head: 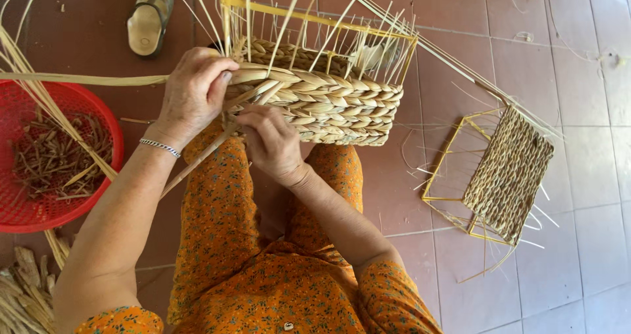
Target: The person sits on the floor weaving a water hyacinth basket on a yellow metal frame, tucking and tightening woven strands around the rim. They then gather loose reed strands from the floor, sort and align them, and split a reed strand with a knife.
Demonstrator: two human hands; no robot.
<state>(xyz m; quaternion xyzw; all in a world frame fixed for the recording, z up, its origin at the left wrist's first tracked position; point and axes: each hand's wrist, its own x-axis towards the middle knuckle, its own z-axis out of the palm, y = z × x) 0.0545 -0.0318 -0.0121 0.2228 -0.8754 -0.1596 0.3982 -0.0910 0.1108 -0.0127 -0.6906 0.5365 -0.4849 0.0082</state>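
On the reddish tiled floor (526, 45), over the person's lap, a half-woven straw basket (328, 104) on a yellow wire frame rests on its side against the knees. Toward the floor's left edge sits a red plastic basin (20, 202) of dried scraps; to the right lies a second, partly woven frame (506, 176). The left hand (194, 91) clamps the basket's corner; the right hand (269, 140) pinches a straw strand (197, 160).

Both forearms reach toward twelve o'clock from bare elbows. The left hand (194, 91) sits at about eleven o'clock, knuckles up, fingers curled in a closed grip, a thin bracelet on its wrist. The right hand (269, 140) lies just below it, toward five o'clock, fingers bent and pinching.
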